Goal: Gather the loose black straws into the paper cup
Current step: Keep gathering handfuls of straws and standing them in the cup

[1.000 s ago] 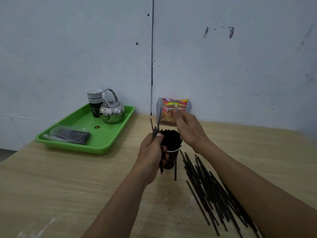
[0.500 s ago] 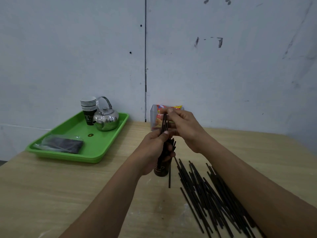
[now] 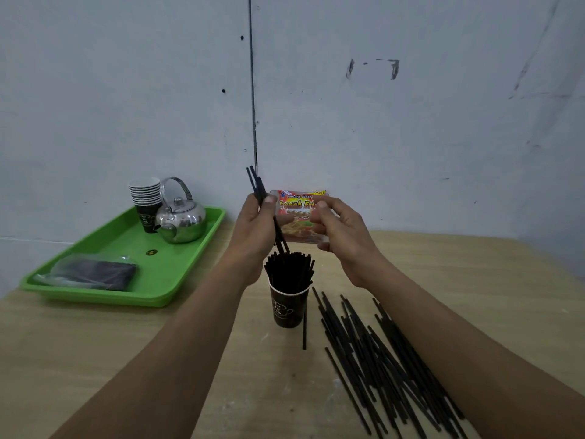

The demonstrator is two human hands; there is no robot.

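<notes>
- Half a second back both hands were bunched together right over the cup. Now the right hand (image 3: 346,239) has let go and slid off to the side. Its fingers (image 3: 329,210) are spread and loosely bent, holding nothing, with the snack pack (image 3: 300,198) behind them.
- The left hand (image 3: 254,231) is the only one on the job now. Its fingers and thumb pinch a few held straws (image 3: 257,188) about midway. They're tilted, top ends poking up past the hand, bottom ends right down at the bunch (image 3: 289,270) already standing in the cup (image 3: 289,312).
- The cup was mostly hidden behind the left hand a moment ago. Now it's in plain sight, upright on the tabletop (image 3: 158,359), nobody holding it, and pretty stuffed already.
- My read: the handoff's done and this little batch is about to drop in. Can't tell if the lower tips are actually inside the rim yet or just touching the tops of the others.
- Still loads to do though. The pile (image 3: 380,359) to the right of the cup looks the same as before, lots of straws fanned out. There's also one stray straw (image 3: 304,334) lying just beside the cup's base.
- The freed-up right hand is nearest that pile, so I'd guess it goes for the next grab.
- The tray (image 3: 126,296) with the kettle (image 3: 180,220) off to the left hasn't changed, not part of this.
</notes>
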